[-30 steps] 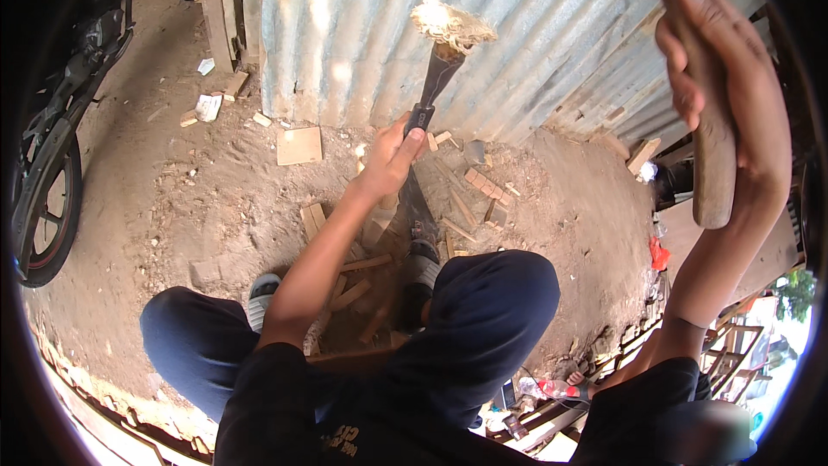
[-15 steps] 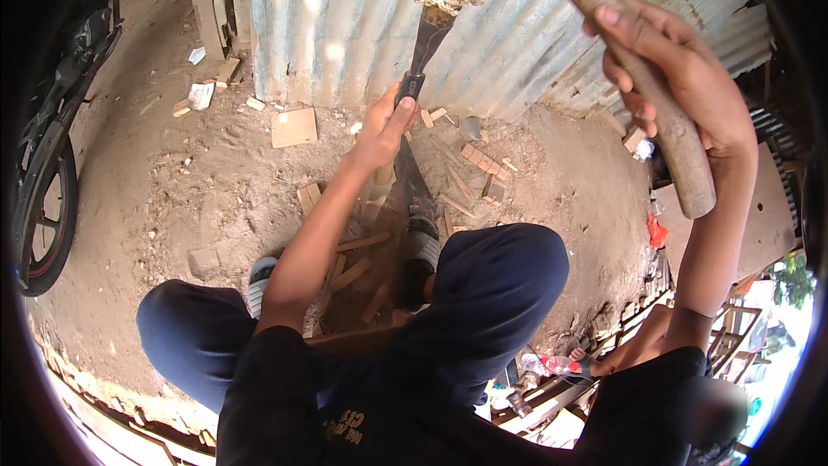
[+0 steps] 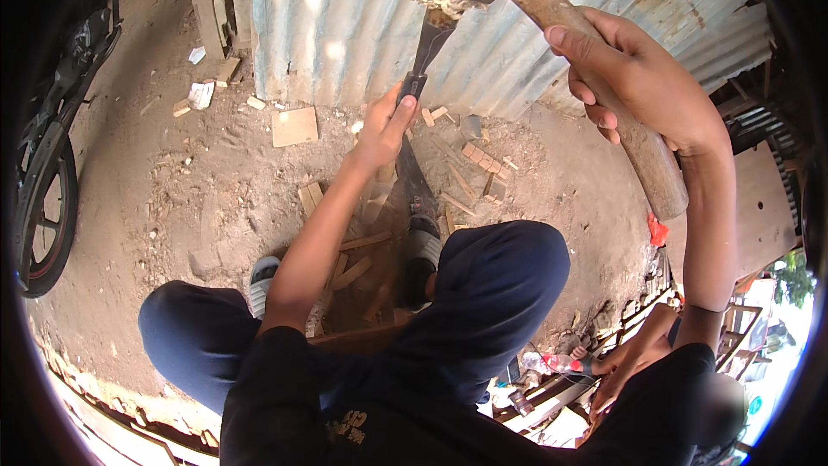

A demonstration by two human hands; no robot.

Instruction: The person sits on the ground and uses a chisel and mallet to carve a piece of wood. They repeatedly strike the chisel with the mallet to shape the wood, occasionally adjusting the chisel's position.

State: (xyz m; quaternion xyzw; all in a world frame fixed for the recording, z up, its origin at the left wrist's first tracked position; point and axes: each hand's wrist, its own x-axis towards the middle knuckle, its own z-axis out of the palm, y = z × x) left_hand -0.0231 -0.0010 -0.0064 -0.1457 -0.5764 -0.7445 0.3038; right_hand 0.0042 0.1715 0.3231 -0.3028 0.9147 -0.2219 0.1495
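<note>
My left hand (image 3: 382, 131) is closed around a long dark tool (image 3: 434, 41) with a tapered shaft and a frayed, pale wooden top. Below my fist, a dark length of it slants down near my right foot; its lower end I cannot make out. In my right hand (image 3: 634, 73) is a hammer (image 3: 645, 164), gripped by its thick wooden handle. The dark hammer head overlaps the right side of the frayed top; whether they touch I cannot tell.
A corrugated metal wall (image 3: 345, 26) stands in front. Wood offcuts (image 3: 354, 272) and a square board (image 3: 295, 127) lie on the dirt ground. A motorcycle (image 3: 56, 173) is at the left. Another person's arm (image 3: 638, 354) shows at the lower right, beside a bottle.
My right hand has brought the hammer down and to the left, from above and beside the tool to its frayed top. My left hand has stayed in place. The other person's arm has shifted.
</note>
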